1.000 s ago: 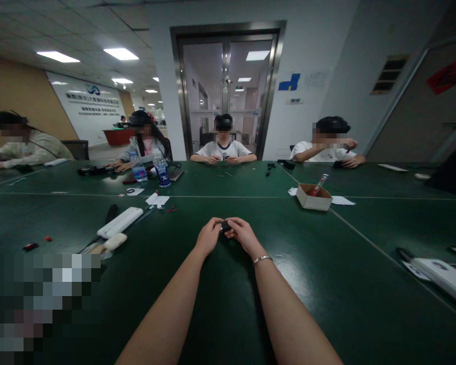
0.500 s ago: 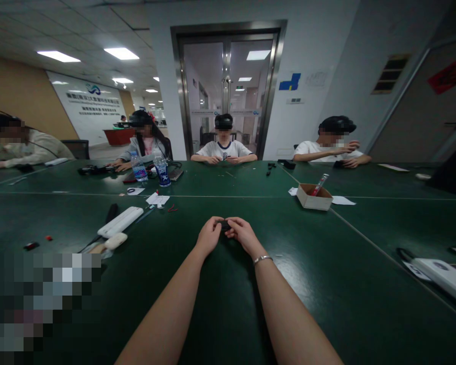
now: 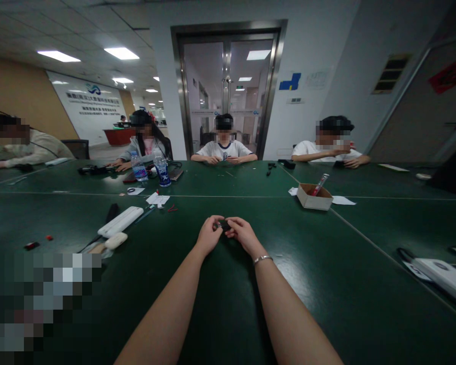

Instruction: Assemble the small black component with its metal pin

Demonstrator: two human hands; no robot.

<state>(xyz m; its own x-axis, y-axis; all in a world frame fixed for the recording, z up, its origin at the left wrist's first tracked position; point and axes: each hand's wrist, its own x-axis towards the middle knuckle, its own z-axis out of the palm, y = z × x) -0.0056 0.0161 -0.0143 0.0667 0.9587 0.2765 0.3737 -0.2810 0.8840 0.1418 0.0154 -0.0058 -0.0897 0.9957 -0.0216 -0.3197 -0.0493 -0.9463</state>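
Observation:
In the middle of the head view, a small dark object (image 3: 225, 226) sits between my two hands; its kind is too small to make out. My left hand (image 3: 210, 234) has its thumb and fingers closed on the object's left end. From the other side, my right hand (image 3: 243, 234) pinches its right end, and a silver bracelet (image 3: 263, 259) circles that wrist. Both hands are close to the dark green table (image 3: 228, 304), with the fingertips almost meeting. Part of the object is hidden behind the fingers.
A small open box (image 3: 314, 202) with a clear tube (image 3: 319, 184) stands at right. To the left lie a white power bank-like block (image 3: 120, 222) and a pale rounded item (image 3: 116, 241). Two bottles (image 3: 161, 170) stand farther back. Several people sit across the table.
My left fingers have shifted slightly on the dark object, and a little more of it shows. My arms have hardly moved. The person at far right has lowered their raised hand slightly.

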